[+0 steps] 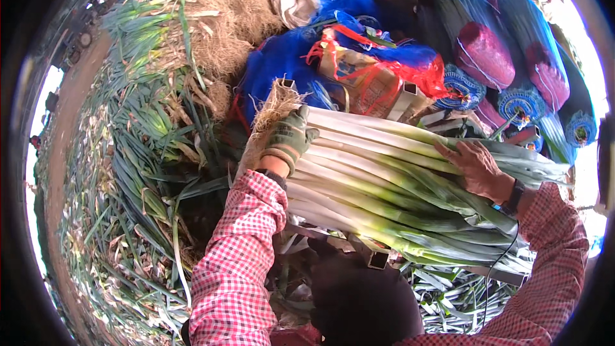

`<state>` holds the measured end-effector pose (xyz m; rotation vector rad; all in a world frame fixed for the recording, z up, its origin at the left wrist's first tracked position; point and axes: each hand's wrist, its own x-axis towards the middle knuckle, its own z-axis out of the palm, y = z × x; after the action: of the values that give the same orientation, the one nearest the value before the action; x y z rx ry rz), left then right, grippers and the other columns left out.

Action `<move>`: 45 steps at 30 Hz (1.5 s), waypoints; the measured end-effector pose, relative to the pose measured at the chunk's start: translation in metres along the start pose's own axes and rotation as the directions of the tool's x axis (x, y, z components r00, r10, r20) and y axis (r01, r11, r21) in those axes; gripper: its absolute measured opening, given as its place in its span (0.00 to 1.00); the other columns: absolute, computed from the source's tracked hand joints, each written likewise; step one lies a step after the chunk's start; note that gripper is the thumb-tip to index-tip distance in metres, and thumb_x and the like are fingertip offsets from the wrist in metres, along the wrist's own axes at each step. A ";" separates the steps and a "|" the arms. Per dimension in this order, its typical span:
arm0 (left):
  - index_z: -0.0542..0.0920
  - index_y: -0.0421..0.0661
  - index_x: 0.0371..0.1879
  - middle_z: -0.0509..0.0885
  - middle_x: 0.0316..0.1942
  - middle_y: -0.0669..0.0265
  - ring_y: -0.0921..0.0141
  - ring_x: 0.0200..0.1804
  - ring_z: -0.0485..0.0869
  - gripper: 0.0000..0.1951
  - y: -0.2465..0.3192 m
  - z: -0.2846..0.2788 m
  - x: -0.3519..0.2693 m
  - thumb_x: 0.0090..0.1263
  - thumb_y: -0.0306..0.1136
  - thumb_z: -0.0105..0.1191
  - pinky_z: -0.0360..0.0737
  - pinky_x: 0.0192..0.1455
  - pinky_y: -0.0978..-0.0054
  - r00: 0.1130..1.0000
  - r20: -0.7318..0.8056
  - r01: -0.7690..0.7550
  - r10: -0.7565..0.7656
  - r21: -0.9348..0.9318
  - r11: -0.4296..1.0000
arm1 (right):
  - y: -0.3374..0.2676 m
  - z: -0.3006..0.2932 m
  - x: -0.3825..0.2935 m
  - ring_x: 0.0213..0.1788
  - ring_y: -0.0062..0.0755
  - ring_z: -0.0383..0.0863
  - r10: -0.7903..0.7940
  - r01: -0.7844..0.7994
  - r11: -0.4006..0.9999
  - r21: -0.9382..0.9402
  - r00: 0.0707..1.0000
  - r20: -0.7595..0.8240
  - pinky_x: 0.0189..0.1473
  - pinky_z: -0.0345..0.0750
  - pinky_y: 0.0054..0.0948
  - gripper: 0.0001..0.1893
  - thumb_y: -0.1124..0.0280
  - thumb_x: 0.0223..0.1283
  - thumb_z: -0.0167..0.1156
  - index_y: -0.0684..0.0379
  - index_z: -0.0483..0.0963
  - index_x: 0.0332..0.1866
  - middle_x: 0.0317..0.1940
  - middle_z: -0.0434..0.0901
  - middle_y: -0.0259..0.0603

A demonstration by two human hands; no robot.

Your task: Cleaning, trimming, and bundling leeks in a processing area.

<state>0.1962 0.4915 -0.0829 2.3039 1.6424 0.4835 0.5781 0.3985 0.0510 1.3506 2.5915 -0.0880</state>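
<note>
A broad layer of long leeks [365, 173] lies side by side in front of me, white shanks on the left and green leaves on the right, on a frame of square metal tubes [378, 258]. My left hand [290, 134], in a green knitted glove, rests at the root end with its fingers against the shanks and hairy roots [276, 105]; whether it grips any is unclear. My right hand [473, 168], ungloved, lies on the green leaves with fingers spread and nothing held.
Unpacked leeks with roots [206, 33] are heaped on the left. Beyond the frame are blue netting [283, 62] and a cardboard box [365, 81] with red plastic strips. Netted bundles [485, 53] are stacked at upper right. Leaf trimmings [442, 298] cover the ground at lower right.
</note>
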 end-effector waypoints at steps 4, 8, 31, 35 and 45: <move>0.66 0.41 0.58 0.76 0.48 0.45 0.51 0.50 0.75 0.32 -0.008 0.008 -0.004 0.59 0.47 0.56 0.71 0.52 0.58 0.998 0.059 -0.030 0.030 0.000 1.000 | 0.010 -0.002 -0.015 0.38 0.41 0.69 -0.061 0.065 0.986 0.155 0.998 -0.029 0.43 0.67 0.37 0.40 0.69 0.37 0.62 0.50 0.61 0.65 0.31 0.65 0.43; 0.65 0.41 0.59 0.76 0.47 0.46 0.51 0.48 0.76 0.32 0.012 0.003 0.006 0.59 0.47 0.55 0.72 0.51 0.57 0.989 0.142 0.016 -0.029 0.093 0.996 | 0.014 0.008 -0.019 0.38 0.41 0.67 -0.107 0.112 0.991 0.066 0.991 -0.076 0.42 0.68 0.36 0.35 0.68 0.45 0.62 0.53 0.62 0.64 0.32 0.63 0.43; 0.64 0.45 0.53 0.75 0.48 0.48 0.50 0.51 0.74 0.25 -0.001 0.029 0.002 0.58 0.33 0.58 0.70 0.53 0.59 1.000 0.022 0.021 -0.019 -0.063 0.998 | 0.015 0.014 -0.058 0.51 0.42 0.70 0.302 -0.304 0.951 0.059 0.953 0.033 0.51 0.66 0.41 0.31 0.47 0.52 0.57 0.58 0.63 0.55 0.44 0.70 0.43; 0.64 0.46 0.54 0.74 0.48 0.48 0.51 0.51 0.74 0.25 -0.017 0.037 0.000 0.58 0.35 0.58 0.70 0.53 0.59 0.992 -0.102 -0.080 0.081 0.012 0.997 | 0.037 -0.009 -0.101 0.51 0.51 0.73 0.575 -0.623 0.781 0.031 0.738 0.353 0.53 0.67 0.46 0.33 0.44 0.52 0.56 0.65 0.63 0.50 0.45 0.72 0.54; 0.66 0.48 0.50 0.77 0.43 0.51 0.50 0.45 0.76 0.23 -0.010 0.041 0.005 0.57 0.38 0.56 0.73 0.46 0.55 0.996 -0.079 -0.038 0.030 -0.106 0.994 | 0.051 -0.012 -0.093 0.41 0.48 0.80 0.554 -0.404 0.829 -0.387 0.684 0.474 0.40 0.75 0.46 0.23 0.52 0.55 0.56 0.64 0.73 0.44 0.35 0.79 0.50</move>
<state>0.2064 0.4984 -0.1238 2.2642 1.5730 0.6594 0.6692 0.3546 0.0860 1.5663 1.6272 -0.0582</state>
